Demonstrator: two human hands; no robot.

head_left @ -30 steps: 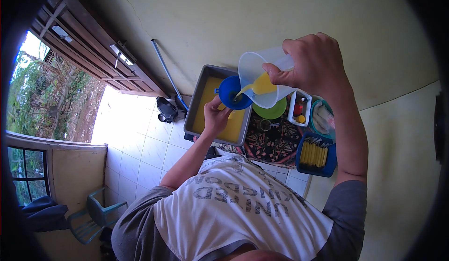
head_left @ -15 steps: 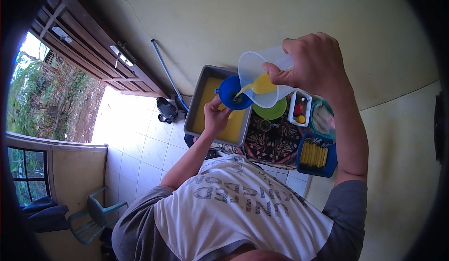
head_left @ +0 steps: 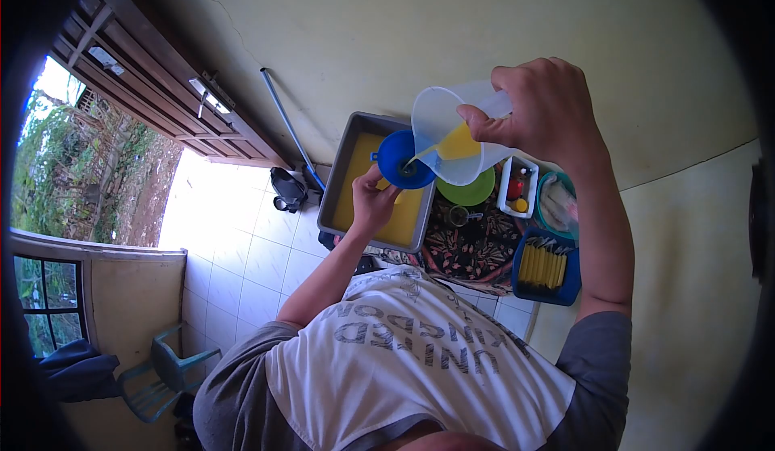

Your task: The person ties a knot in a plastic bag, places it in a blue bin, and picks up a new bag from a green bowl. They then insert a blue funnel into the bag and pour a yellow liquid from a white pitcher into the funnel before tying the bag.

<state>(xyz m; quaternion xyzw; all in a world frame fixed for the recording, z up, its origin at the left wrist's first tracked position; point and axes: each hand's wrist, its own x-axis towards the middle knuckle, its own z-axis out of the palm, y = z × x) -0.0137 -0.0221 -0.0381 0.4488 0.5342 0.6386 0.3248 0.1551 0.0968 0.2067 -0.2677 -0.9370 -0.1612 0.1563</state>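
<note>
My right hand is closed around a translucent plastic jug, tilted over to the left. Yellow liquid lies in the jug, and a thin stream of it runs from the lip into a blue funnel. Just below the funnel, my left hand grips it near its neck; what hangs under the funnel is hidden by the hand. Under both sits a large grey tray holding more yellow liquid.
Right of the tray are a green plate, a small clear cup, a white container with small bottles, a teal basin with cloth, and a blue basket of filled yellow tubes. A dark patterned cloth lies beneath.
The stream from the jug has become thinner. The jug and my right hand have shifted very slightly right; my left hand and the funnel stay in place.
</note>
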